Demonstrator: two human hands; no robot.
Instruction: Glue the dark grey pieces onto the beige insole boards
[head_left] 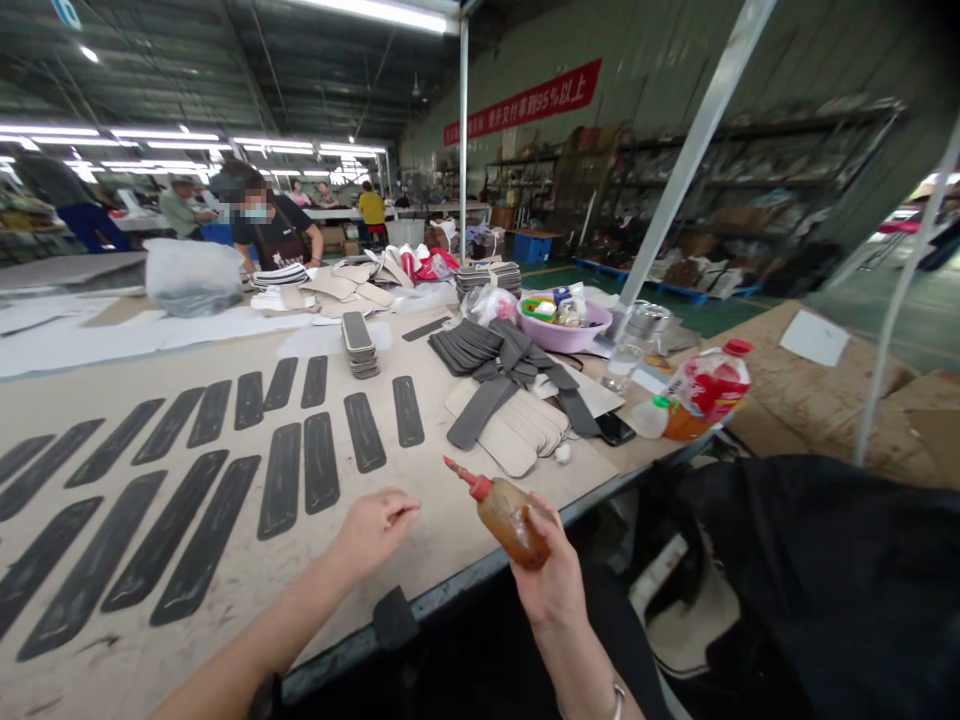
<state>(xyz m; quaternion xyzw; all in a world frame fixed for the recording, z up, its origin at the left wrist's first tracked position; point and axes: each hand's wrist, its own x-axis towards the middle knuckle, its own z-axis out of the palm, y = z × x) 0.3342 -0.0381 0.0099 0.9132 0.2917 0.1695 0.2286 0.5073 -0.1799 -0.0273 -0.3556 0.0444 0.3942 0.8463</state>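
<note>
My right hand [553, 565] is wrapped round a squeeze bottle [514, 522] of amber liquid, most likely glue. Its red nozzle tilts up and to the left, above the table's front edge. My left hand [379, 530] is over the table, left of the bottle, with its fingers curled together; whether anything small is between them is hidden. Beyond it, dark grey strips [322, 462] with rounded ends lie in rows on the tabletop [360, 590], glossy wet-looking streaks on many of them.
Loose dark strips [465, 350] and beige pieces [517, 430] are heaped ahead, behind a small stack [358, 345]. At right stand a purple basin [566, 335] and a red-capped jug [709, 390]. A co-worker [274, 225] bends over the far side. A metal post [690, 160] rises at right.
</note>
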